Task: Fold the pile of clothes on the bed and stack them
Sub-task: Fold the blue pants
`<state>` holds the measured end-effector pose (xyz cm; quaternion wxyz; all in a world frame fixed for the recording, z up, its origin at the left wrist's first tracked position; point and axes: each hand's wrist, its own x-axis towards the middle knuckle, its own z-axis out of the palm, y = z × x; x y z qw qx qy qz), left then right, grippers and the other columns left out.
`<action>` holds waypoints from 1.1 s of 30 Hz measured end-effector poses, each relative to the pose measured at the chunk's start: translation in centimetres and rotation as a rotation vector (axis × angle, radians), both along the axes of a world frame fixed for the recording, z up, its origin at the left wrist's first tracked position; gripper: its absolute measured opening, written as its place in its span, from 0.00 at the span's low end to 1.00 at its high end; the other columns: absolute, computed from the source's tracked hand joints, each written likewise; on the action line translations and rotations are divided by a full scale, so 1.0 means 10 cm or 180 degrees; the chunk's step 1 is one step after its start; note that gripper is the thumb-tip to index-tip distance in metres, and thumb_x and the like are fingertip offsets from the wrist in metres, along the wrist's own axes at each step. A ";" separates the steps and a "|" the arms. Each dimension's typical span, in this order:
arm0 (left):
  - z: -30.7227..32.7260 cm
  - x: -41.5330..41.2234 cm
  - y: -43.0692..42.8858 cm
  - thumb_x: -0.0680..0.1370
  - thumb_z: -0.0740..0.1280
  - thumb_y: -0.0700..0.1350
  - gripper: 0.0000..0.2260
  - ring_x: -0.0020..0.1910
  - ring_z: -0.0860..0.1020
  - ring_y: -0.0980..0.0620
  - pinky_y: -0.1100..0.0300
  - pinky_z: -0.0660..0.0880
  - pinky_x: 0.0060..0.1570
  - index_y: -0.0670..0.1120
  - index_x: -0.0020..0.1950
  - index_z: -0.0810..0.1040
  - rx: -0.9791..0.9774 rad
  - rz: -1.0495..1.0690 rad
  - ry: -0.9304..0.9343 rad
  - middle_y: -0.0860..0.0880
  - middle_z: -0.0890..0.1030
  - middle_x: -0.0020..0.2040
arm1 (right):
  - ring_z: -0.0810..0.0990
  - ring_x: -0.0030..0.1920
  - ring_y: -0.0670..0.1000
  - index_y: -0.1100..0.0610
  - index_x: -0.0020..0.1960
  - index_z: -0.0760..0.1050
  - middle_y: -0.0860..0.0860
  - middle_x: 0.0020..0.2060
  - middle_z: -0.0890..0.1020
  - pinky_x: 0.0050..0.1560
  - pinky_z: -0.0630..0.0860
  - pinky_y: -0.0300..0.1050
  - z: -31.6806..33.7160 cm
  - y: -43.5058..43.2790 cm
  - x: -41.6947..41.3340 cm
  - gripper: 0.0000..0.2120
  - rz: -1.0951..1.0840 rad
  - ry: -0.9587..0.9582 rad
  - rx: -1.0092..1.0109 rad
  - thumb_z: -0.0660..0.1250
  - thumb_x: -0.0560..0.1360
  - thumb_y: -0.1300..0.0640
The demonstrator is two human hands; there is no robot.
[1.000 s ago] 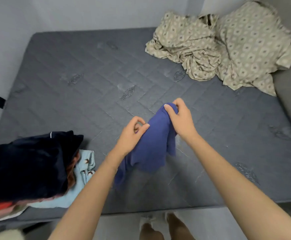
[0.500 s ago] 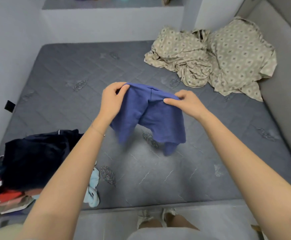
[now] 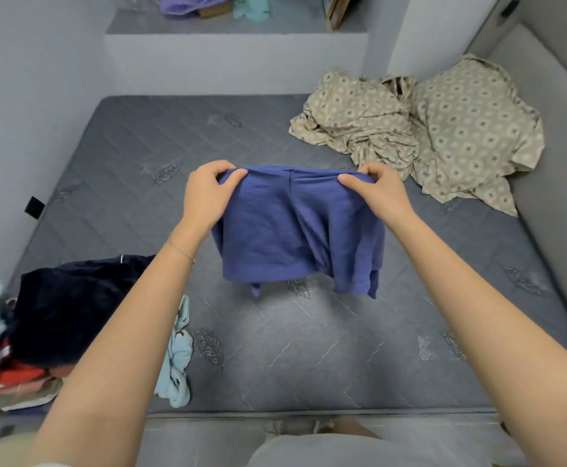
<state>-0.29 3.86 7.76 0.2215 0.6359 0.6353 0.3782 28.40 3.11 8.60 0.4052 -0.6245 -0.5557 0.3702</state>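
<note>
Over mid mattress (image 3: 309, 358), blue garment (image 3: 295, 230) hangs in air, stretched betw. both hands: left hand (image 3: 207, 193) & right hand (image 3: 381, 193) each pinch its top edge. Clothes pile (image 3: 69, 305) sits near-left; patterned sheet (image 3: 444, 129) far-right.

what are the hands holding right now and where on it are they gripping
Both hands hold the blue garment by its top edge: the left hand grips the left corner, the right hand the right corner. It hangs above the mattress.
</note>
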 end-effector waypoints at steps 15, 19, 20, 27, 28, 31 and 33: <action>-0.24 0.12 -0.13 0.76 0.69 0.49 0.10 0.35 0.73 0.58 0.66 0.68 0.38 0.45 0.38 0.78 -0.0126 0.0008 -0.0248 0.54 0.78 0.34 | 0.67 0.28 0.40 0.61 0.37 0.74 0.48 0.28 0.71 0.31 0.63 0.32 -0.45 -0.13 0.11 0.12 0.0041 -0.0126 -0.0271 0.74 0.71 0.57; -0.86 0.08 -0.45 0.76 0.71 0.46 0.11 0.33 0.70 0.52 0.58 0.65 0.37 0.45 0.35 0.76 -0.1311 -0.0646 0.0547 0.49 0.75 0.32 | 0.65 0.30 0.44 0.55 0.33 0.70 0.48 0.29 0.68 0.29 0.61 0.34 -0.97 -0.42 0.10 0.16 0.0828 -0.0448 -0.1210 0.75 0.71 0.57; -1.06 0.09 -0.57 0.76 0.71 0.45 0.13 0.32 0.67 0.51 0.58 0.64 0.37 0.45 0.34 0.74 -0.1674 -0.0866 0.0711 0.48 0.72 0.31 | 0.65 0.32 0.45 0.55 0.33 0.69 0.49 0.29 0.68 0.30 0.60 0.35 -1.15 -0.53 0.10 0.16 0.1042 -0.0535 -0.1501 0.75 0.72 0.57; -2.30 0.14 -1.27 0.79 0.68 0.42 0.10 0.55 0.79 0.44 0.55 0.72 0.59 0.37 0.56 0.81 -0.3120 -0.1076 0.0462 0.41 0.82 0.55 | 0.80 0.54 0.57 0.65 0.52 0.81 0.58 0.50 0.84 0.57 0.72 0.42 -2.29 -1.22 -0.02 0.12 0.1183 -0.0947 -0.2270 0.75 0.72 0.58; -2.41 0.14 -1.28 0.79 0.68 0.42 0.11 0.58 0.78 0.43 0.55 0.71 0.61 0.37 0.58 0.80 -0.2981 -0.0791 0.0352 0.41 0.81 0.58 | 0.79 0.56 0.57 0.64 0.55 0.80 0.57 0.53 0.83 0.57 0.71 0.41 -2.37 -1.23 -0.04 0.15 0.1051 -0.0981 -0.2160 0.75 0.72 0.57; -2.78 0.14 -1.20 0.81 0.65 0.47 0.18 0.66 0.74 0.45 0.55 0.67 0.65 0.40 0.68 0.75 -0.2731 -0.0477 0.0361 0.45 0.77 0.66 | 0.77 0.60 0.57 0.60 0.62 0.77 0.56 0.58 0.81 0.62 0.71 0.49 -2.69 -1.12 -0.07 0.20 0.0762 -0.1156 -0.1905 0.74 0.73 0.53; -3.09 0.14 -1.11 0.81 0.65 0.48 0.22 0.71 0.69 0.45 0.53 0.64 0.70 0.42 0.72 0.70 -0.2632 -0.0381 0.0391 0.45 0.71 0.71 | 0.77 0.58 0.59 0.60 0.59 0.77 0.57 0.55 0.82 0.60 0.73 0.56 -2.96 -0.99 -0.08 0.18 0.0645 -0.1140 -0.1772 0.73 0.73 0.53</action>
